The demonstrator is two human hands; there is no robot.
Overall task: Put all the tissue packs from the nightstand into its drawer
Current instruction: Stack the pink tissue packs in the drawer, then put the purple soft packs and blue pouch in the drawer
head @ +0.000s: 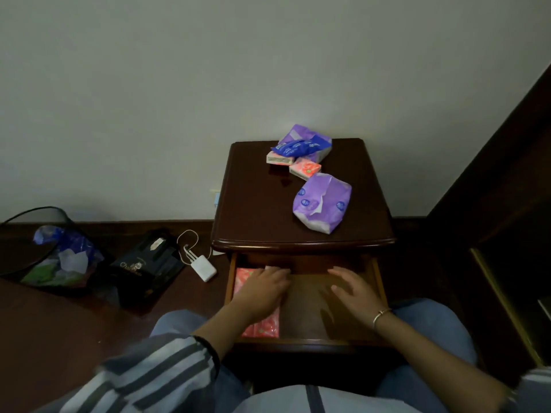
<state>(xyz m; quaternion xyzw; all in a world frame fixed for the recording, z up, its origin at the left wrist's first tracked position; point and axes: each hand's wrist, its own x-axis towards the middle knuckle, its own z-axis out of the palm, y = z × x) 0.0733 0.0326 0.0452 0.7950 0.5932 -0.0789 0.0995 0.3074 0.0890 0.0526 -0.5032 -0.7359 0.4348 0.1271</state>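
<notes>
Left grip (262, 290) is pressing flat-fingered on pink plastic tissue packs (262, 327) in the wooden drawer (380, 278); right grip (356, 290) is hovering released. I am judging tight-left stacking best; purple plastic pack (323, 204) is waiting on dark worktop (253, 210).

The left grip (262, 290) covers most of the pink tissue packs (262, 326) in the drawer (380, 281), so their number cannot be told. The worktop (256, 204) overhangs and hides the drawer's back. The blue pack (295, 146) hides part of the rear purple pack (316, 138), and the left edge cuts off the wastebasket (64, 216).
</notes>
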